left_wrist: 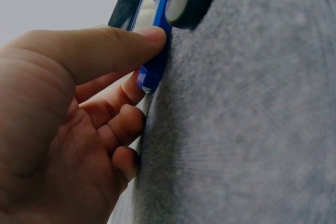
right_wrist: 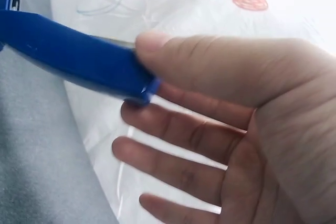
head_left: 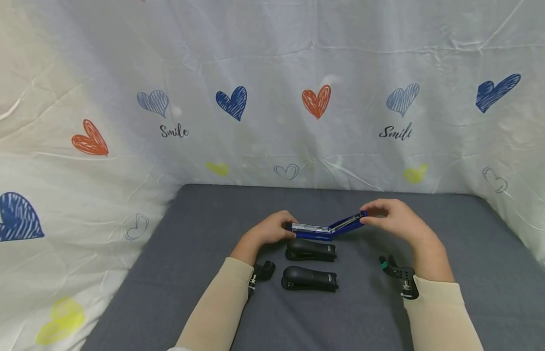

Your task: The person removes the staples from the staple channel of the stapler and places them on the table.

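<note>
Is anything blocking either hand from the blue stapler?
Nothing visible: the left hand and right hand each grip an end of the blue stapler. The black staplers lie nearer the person, not between.

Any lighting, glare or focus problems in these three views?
Head: mostly clear, small glare spots on the white heart-printed sheet; left wrist: dim, the grey cloth tabletop soft toward the right; right wrist: sheet washed out at upper right, the long opened blue stapler richly coloured.

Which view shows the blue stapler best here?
The head view: both halves of the blue stapler, folded open, show between the left hand and right hand. The left wrist view shows only part, near the left hand's pinch; the right wrist view mainly the blue outside of the other half.
</note>
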A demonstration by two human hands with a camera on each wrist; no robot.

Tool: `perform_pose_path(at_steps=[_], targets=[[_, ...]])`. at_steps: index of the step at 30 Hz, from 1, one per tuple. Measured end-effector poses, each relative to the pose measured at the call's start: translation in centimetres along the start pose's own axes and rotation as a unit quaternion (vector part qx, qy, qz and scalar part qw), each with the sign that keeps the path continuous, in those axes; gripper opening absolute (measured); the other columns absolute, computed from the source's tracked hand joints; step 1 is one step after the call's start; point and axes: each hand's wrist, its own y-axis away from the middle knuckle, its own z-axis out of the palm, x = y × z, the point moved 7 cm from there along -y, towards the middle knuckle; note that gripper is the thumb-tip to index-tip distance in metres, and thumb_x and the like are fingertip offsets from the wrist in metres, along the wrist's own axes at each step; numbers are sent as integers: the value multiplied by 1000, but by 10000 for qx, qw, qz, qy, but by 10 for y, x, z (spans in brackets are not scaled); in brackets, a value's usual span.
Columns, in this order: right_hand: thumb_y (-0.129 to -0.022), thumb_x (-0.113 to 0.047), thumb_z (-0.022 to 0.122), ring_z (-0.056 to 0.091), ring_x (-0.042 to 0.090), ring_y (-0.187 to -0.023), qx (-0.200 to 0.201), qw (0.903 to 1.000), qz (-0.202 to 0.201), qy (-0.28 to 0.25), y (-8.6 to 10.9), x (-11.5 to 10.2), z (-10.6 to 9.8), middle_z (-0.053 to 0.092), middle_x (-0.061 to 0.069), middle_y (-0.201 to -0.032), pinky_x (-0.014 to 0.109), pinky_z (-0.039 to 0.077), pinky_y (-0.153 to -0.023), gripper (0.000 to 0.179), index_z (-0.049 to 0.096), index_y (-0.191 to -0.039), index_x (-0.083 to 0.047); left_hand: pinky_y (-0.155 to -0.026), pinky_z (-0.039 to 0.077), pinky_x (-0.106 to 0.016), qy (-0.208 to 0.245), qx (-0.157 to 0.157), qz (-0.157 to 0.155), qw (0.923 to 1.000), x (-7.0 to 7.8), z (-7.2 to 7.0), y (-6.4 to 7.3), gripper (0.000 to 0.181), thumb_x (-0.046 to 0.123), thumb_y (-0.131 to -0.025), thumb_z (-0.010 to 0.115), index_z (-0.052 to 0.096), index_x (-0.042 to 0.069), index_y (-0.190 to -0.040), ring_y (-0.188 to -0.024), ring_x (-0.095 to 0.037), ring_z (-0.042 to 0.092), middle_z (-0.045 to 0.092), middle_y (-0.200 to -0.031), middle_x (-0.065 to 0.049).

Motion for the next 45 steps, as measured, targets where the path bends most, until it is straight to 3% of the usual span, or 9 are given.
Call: perform_pose_path(at_steps=[12,22,26,32,38,45], targets=[[-93,-22,77,65,36,-106,-737,9956,536,233,1,23,10,72,16,-114,56,49,-91,35,72,-117,2,-98,47,-40,-30,-54,13,10000,-3,4,-1,31,14,-93,78,73,8,-123,-107,-20,59,64,-119,-4],[-95,-23,74,63,42,-110,-824,9940,534,472,-3,12,13,67,24,-120,57,49,-91,42,67,-123,7,-97,47,-42,24,-34,-134,9999,-4,0,0,30,13,-91,79,74,8,-121,-105,-21,58,64,-117,-4],[-98,-29,70,60,43,-110,-641,9933,441,854,-5,-2,11,65,25,-120,58,48,-90,47,65,-128,7,-93,47,-41,122,-17,-121,9999,-3,-2,-1,29,12,-91,79,74,7,-119,-99,-19,57,64,-113,-4],[-100,-28,69,58,44,-114,-43,9912,56,1324,-11,-28,16,61,26,-125,60,47,-91,43,67,-129,3,-91,48,-40,157,-19,-122,9998,-4,-3,-1,29,12,-91,79,74,8,-119,-98,-18,56,63,-113,-2],[-99,-24,71,60,39,-109,130,9921,-374,1190,-18,-51,39,62,17,-119,56,48,-90,35,71,-124,0,-90,47,-39,189,42,-162,9997,-4,-5,0,28,12,-90,80,75,8,-117,-96,-18,56,64,-112,-2],[-97,-19,73,62,32,-103,180,9914,-644,1126,-23,-61,61,65,10,-110,52,50,-88,27,75,-117,-2,-90,47,-38,199,25,-128,9997,-2,-2,-2,26,11,-89,81,75,8,-115,-96,-17,56,64,-111,-2]])
